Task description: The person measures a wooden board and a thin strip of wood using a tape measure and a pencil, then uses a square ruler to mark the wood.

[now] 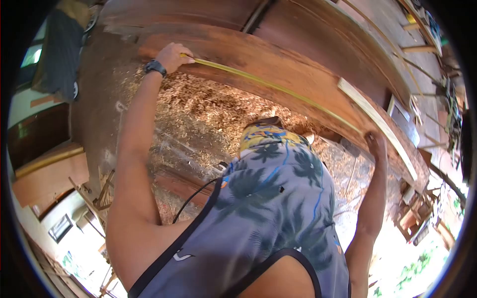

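A yellow tape measure [278,88] is stretched lengthwise over a long reddish-brown wooden plank [233,49]. My left hand [171,57], with a dark watch at the wrist, pinches the tape near the plank's left part. Farther right, my right hand [376,142] has its fingers closed at the tape's other end, against the plank's near edge. The tape's case cannot be made out. Beside my right hand, a pale narrow wood strip [380,126] lies on the plank.
Wood shavings [208,104] cover the ground below the plank. Another wide board [318,35] lies beyond it. A small wooden frame [415,216] stands at the right. A dark covered vehicle [59,54] is at the upper left, above a wooden cabinet [52,176].
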`<action>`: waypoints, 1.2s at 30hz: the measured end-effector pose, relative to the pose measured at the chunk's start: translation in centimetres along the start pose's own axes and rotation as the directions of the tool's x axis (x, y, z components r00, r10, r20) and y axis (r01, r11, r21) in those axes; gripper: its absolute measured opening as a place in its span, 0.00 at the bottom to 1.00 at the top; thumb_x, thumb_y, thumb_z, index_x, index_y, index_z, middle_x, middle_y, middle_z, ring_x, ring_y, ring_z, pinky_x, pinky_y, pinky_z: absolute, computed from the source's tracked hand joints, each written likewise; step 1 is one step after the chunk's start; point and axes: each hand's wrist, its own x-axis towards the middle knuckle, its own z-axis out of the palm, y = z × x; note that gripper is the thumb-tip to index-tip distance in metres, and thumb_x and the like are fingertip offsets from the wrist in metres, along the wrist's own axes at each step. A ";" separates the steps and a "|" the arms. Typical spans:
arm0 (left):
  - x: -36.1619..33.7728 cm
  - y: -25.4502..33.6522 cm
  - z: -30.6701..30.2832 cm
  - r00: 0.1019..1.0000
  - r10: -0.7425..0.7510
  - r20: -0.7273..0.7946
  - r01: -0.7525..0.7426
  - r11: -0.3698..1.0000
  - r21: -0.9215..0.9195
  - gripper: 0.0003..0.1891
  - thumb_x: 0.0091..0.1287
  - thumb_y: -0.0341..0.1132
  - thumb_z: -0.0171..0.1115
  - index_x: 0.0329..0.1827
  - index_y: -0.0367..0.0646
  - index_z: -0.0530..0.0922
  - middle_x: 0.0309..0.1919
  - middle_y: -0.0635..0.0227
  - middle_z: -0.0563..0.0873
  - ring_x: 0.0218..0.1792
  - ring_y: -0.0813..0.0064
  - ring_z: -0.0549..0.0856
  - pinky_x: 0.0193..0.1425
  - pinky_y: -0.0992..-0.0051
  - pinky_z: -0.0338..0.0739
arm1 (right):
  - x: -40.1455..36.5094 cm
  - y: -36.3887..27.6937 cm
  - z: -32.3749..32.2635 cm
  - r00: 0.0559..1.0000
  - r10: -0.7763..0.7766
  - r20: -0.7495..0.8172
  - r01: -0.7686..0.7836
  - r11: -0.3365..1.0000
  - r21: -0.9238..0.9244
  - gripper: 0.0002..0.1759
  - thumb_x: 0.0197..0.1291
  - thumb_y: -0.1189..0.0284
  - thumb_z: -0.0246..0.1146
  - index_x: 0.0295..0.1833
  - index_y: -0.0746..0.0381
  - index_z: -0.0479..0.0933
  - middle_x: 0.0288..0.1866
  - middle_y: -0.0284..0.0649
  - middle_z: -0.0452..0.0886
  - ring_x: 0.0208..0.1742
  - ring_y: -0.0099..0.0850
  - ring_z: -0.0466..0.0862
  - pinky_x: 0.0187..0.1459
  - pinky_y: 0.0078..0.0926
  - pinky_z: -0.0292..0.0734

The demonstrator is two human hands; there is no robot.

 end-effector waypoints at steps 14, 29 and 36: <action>2.7 1.9 1.2 0.999 0.021 0.051 -0.015 0.993 -0.117 0.11 0.66 0.41 0.70 0.41 0.44 0.90 0.37 0.55 0.87 0.43 0.52 0.83 0.51 0.57 0.76 | 5.8 -4.6 2.4 0.956 -0.035 0.291 0.014 0.997 0.074 0.11 0.59 0.76 0.72 0.48 0.59 0.87 0.41 0.44 0.89 0.42 0.37 0.87 0.47 0.36 0.80; 2.6 1.1 1.7 0.985 -0.090 0.150 0.099 0.994 -0.054 0.09 0.69 0.41 0.67 0.45 0.49 0.90 0.45 0.58 0.89 0.49 0.53 0.85 0.57 0.56 0.78 | 4.9 -3.0 4.4 0.975 -0.095 0.202 0.071 0.990 0.123 0.12 0.62 0.65 0.66 0.41 0.61 0.90 0.38 0.47 0.90 0.36 0.36 0.88 0.43 0.37 0.81; 2.0 1.4 1.1 0.976 -0.200 0.090 0.192 0.977 0.092 0.13 0.67 0.52 0.67 0.45 0.58 0.90 0.47 0.67 0.88 0.55 0.57 0.81 0.62 0.56 0.78 | 4.3 -3.0 4.8 0.984 0.034 0.173 -0.093 0.934 0.345 0.08 0.54 0.78 0.70 0.41 0.65 0.89 0.32 0.41 0.89 0.32 0.27 0.85 0.38 0.27 0.78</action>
